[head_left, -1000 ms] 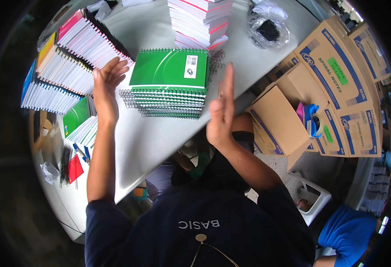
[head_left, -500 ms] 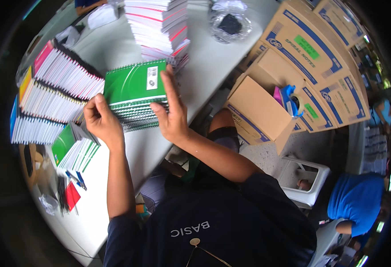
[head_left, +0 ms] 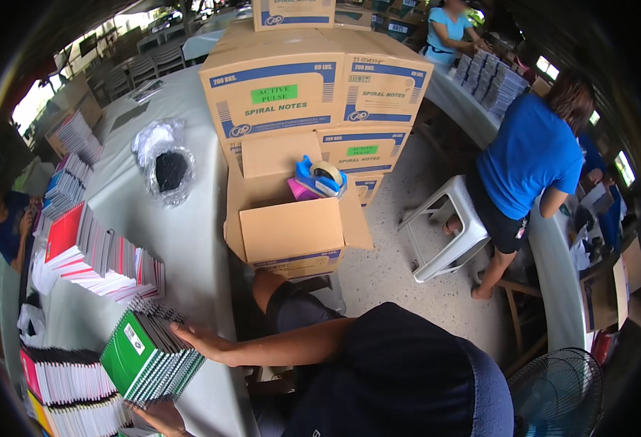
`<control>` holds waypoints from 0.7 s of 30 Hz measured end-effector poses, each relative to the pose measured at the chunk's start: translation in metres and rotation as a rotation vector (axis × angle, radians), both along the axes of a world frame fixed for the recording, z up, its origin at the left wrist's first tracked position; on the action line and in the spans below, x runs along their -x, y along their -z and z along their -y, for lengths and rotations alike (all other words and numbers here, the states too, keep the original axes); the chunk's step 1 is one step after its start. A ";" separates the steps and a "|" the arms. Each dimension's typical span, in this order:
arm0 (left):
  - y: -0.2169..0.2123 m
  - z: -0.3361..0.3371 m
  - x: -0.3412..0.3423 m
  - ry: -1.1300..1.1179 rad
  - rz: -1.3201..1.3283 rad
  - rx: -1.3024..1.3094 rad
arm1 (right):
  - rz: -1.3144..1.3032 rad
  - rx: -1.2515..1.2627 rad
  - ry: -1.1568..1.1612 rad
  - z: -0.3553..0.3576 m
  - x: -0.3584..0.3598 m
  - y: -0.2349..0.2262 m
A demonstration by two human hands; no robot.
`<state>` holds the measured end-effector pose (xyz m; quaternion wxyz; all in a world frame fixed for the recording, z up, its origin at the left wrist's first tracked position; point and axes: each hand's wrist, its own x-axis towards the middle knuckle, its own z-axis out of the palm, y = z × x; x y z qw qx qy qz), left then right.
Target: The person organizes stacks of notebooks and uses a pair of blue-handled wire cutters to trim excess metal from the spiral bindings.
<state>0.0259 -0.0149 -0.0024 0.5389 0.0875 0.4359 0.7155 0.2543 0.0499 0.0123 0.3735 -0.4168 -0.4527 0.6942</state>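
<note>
A stack of green-covered spiral notebooks (head_left: pixel 132 349) stands tilted in the view at the lower left, its coiled edges toward me. My right hand (head_left: pixel 207 344) presses on its far right side with the fingers laid along the stack. At the near end, my left hand (head_left: pixel 161 417) holds the other side; part of it is cut off by the lower rim. The stack is gripped between both hands. Beyond it sits a pile of red-covered notebooks (head_left: pixel 105 258). Close to the left hand are rows of pink- and yellow-edged notebooks (head_left: pixel 69 386).
An opened carton (head_left: pixel 291 229) with a blue tape dispenser (head_left: pixel 320 177) stands right of the grey-white table (head_left: pixel 211 291). Taped cartons (head_left: pixel 273 87) are piled behind. A crumpled plastic wrap (head_left: pixel 167 171) lies on the table. A person in blue (head_left: pixel 528 164) sits near a white stool (head_left: pixel 444 233); a fan (head_left: pixel 557 397) is lower right.
My view has swung to the right, so the cartons and the seated person now show more fully. The green notebooks stay between my hands, now at the lower left of the picture.
</note>
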 end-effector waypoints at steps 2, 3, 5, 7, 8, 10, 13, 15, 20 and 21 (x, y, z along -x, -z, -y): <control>0.002 -0.007 0.014 0.074 0.064 0.048 | -0.023 0.044 -0.125 -0.007 -0.001 -0.005; 0.001 -0.008 0.015 0.112 0.037 0.031 | -0.066 0.045 -0.150 -0.013 0.004 -0.004; 0.015 -0.012 0.030 0.193 0.124 0.020 | -0.139 0.029 -0.184 -0.015 0.007 -0.002; 0.028 -0.017 0.041 0.221 0.095 0.022 | -0.080 0.059 -0.155 -0.014 0.011 -0.001; 0.033 -0.021 0.042 0.247 0.081 0.026 | -0.051 0.077 -0.128 -0.014 0.008 0.001; 0.048 -0.021 0.058 0.268 0.087 0.040 | -0.063 0.088 -0.108 -0.012 0.013 -0.001; 0.075 -0.024 0.090 0.394 0.062 -0.020 | -0.028 0.123 -0.040 -0.007 0.022 -0.006; 0.090 -0.026 0.117 0.560 -0.042 -0.087 | -0.007 0.156 -0.099 -0.005 0.021 -0.011; 0.068 -0.025 0.088 0.723 -0.160 -0.158 | -0.022 0.184 -0.142 -0.002 0.011 -0.016; 0.064 -0.023 0.087 0.666 -0.190 -0.109 | -0.029 0.179 -0.125 0.000 0.013 -0.020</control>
